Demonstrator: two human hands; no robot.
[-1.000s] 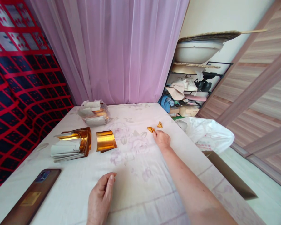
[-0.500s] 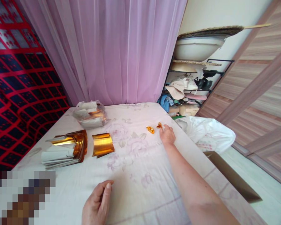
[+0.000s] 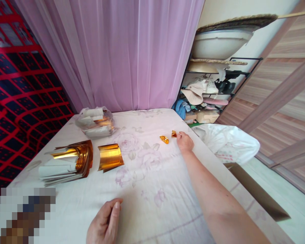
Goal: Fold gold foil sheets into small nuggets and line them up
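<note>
At the far right of the table, my right hand (image 3: 185, 141) is closed, its fingertips on a small folded gold foil paper (image 3: 174, 134). A second folded gold foil piece (image 3: 164, 139) lies just left of it on the cloth. Near the front edge, my left hand (image 3: 104, 222) rests with its fingers curled and the thumb along them; nothing shows in it. Further left lie a few flat gold foil sheets (image 3: 110, 157) and, beside them, a thick curved stack of gold-and-white foil paper (image 3: 68, 162).
A clear plastic bag (image 3: 95, 123) of more foil paper stands at the back left of the flower-printed tablecloth (image 3: 142, 189). To the right are a white plastic bag (image 3: 228, 144), a brown cardboard box (image 3: 256, 191) and a loaded shelf rack (image 3: 246, 76). A purple curtain (image 3: 132, 57) hangs behind.
The fingers of my right hand have drawn together beside the folded foil piece, which sits turned a little differently. My left hand stays curled; the view has shifted slightly.
</note>
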